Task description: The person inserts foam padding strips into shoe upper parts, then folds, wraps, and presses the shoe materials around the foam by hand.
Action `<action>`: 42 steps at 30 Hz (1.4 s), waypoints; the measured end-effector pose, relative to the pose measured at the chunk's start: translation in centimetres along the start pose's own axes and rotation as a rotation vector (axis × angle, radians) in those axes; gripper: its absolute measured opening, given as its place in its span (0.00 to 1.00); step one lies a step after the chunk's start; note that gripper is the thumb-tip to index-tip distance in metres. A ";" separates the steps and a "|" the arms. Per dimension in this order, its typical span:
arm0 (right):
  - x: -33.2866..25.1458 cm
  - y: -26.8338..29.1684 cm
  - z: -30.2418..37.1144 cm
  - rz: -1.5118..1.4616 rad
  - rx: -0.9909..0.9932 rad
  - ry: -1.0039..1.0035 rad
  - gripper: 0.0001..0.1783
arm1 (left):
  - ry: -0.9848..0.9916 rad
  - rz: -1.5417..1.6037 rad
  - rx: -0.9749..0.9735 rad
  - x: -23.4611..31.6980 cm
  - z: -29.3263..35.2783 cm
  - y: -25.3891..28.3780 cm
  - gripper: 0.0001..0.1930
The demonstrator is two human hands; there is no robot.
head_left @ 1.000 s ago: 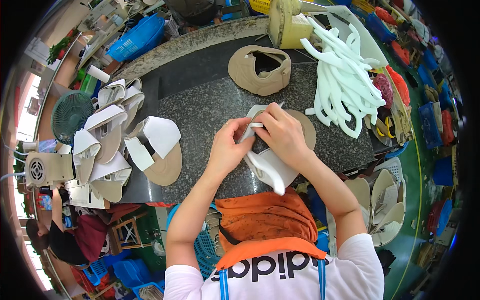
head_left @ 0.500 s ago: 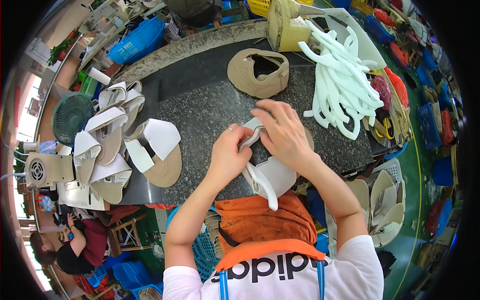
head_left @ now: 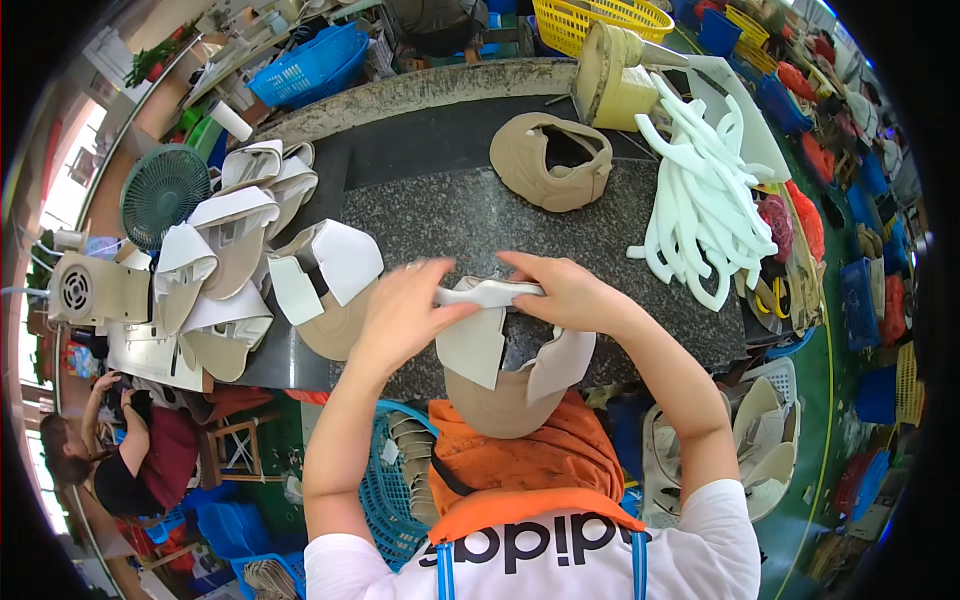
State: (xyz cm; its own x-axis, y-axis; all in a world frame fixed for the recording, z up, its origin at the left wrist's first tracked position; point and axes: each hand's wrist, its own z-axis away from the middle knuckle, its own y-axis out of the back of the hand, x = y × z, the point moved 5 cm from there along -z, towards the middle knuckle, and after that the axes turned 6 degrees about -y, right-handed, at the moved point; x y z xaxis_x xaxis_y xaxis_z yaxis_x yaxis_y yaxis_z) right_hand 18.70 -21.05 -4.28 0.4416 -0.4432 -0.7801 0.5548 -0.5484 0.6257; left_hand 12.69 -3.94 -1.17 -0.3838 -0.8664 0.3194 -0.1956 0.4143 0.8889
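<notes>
- Head view: just below the middle of the frame, the part-made cap (head_left: 505,405) sits brim toward the lower edge, at the near edge of the tabletop (head_left: 430,215) and in front of the orange apron (head_left: 575,450).
- Along its upper side runs a white strip (head_left: 490,292), drawn fairly straight between the two hands; whether it is fastened to the cap cannot be told.
- The left hand (head_left: 405,310) pinches the strip's left end, thumb below it; the right hand (head_left: 562,292) grips the right end, fingers bent around it.
- The cap should be light. Its white panels look thin and pliable, likely to fold under pressure, while the beige brim seems stiffer and is the better place to steady it.
- The strip looks soft and spongy, probably easy to squeeze or stretch; a gentle pinch near each end suits it, rather than a hard pull.
- Left of centre, another part-made cap (head_left: 338,325) lies near the left hand, with a stack of cap pieces (head_left: 235,210) beyond it.
- Above centre rests a beige cap (head_left: 545,185); at upper right, a heap of pale strips (head_left: 700,190).
</notes>
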 end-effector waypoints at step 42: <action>-1.3 -1.8 -0.4 0.186 0.291 -0.016 0.09 | 0.237 0.198 0.167 2.5 2.2 -1.2 0.12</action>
State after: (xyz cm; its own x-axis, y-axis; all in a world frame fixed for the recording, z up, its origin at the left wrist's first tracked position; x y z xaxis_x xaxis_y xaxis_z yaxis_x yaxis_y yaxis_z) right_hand 17.40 -19.14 -4.39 0.5039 -0.5642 -0.6540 0.2402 -0.6358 0.7335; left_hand 9.92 -6.01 -2.16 -0.2124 -0.7972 0.5651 -0.2913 0.6036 0.7422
